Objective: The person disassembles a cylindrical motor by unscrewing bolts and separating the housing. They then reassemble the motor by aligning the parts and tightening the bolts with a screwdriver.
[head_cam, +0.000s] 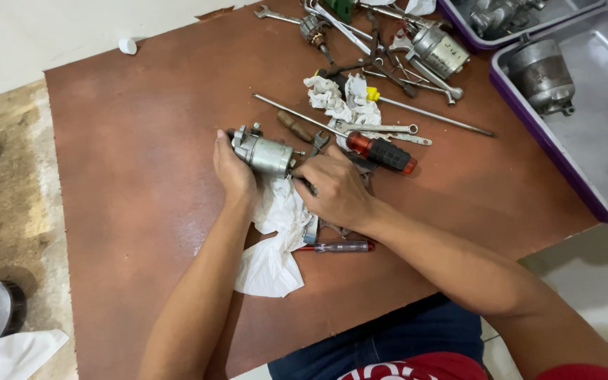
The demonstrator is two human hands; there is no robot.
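Item: small silver-grey cylindrical metal motor housing (263,153), lying on its side near the middle of a reddish-brown board (142,176) that served as the work surface.

Left hand (233,171): closed around the housing's left end, fingers wrapped behind it, thumb on the near side.

Right hand (337,188): set against the housing's right end, fingers curled in a narrow grip; what they pinched could not be made out.

Beneath both hands: crumpled white cloth (276,239), trailing toward the person.

Just beside the right hand: screwdriver with red-and-black handle (383,152); slim tester screwdriver with clear red handle (339,246), near the wrist.

Farther off: second crumpled white rag (343,102), long steel rod (431,112), open-ended spanner (378,129), heap of assorted metal tools (381,42).

Right edge: grey metal tray with purple rim (599,141), holding a dull grey cylindrical casing (540,74).
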